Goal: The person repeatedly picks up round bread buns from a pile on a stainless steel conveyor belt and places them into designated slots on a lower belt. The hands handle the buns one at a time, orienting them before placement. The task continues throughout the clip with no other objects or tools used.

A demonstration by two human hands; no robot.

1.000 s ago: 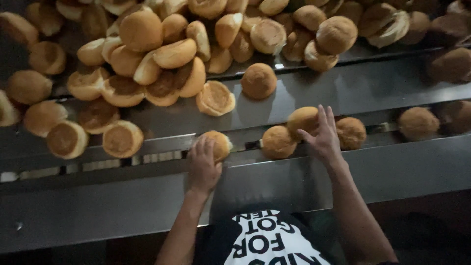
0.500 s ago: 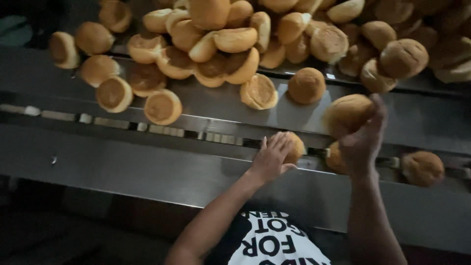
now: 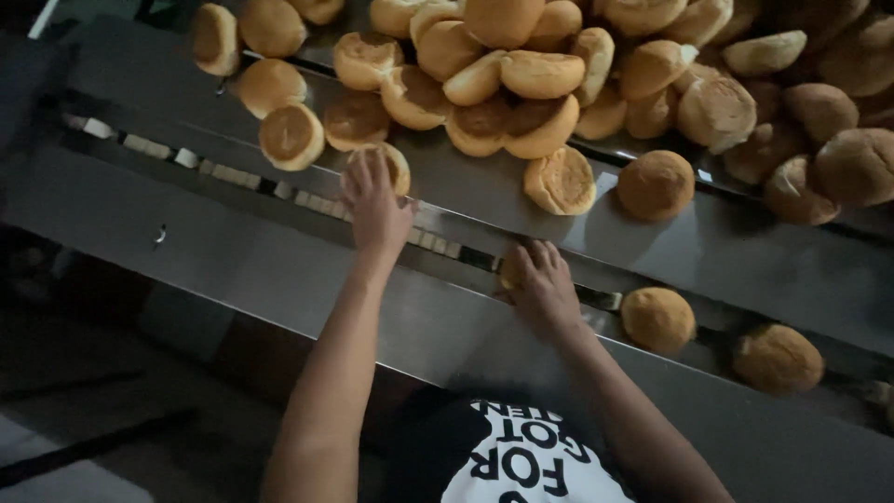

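My left hand [image 3: 374, 203] reaches up the sloped steel table [image 3: 233, 270] and lies over a round bun [image 3: 395, 166] at the lower edge of the bun heap [image 3: 521, 84]. My right hand [image 3: 543, 289] presses down on another bun [image 3: 509, 270] in the narrow conveyor channel [image 3: 279, 189]; that bun is mostly hidden under the fingers. Two more buns [image 3: 657, 319] [image 3: 778, 359] sit in the channel to the right of my right hand.
A loose bun [image 3: 656, 184] and an upturned bun [image 3: 560, 181] lie on the slope above my right hand. Other buns [image 3: 291, 136] rest at the left of the heap. The table's front panel drops to a dark floor [image 3: 93, 419] at lower left.
My left hand moved left from the channel bun up to a bun at the heap's edge. My right hand came down from holding a raised bun and now presses a bun in the channel.
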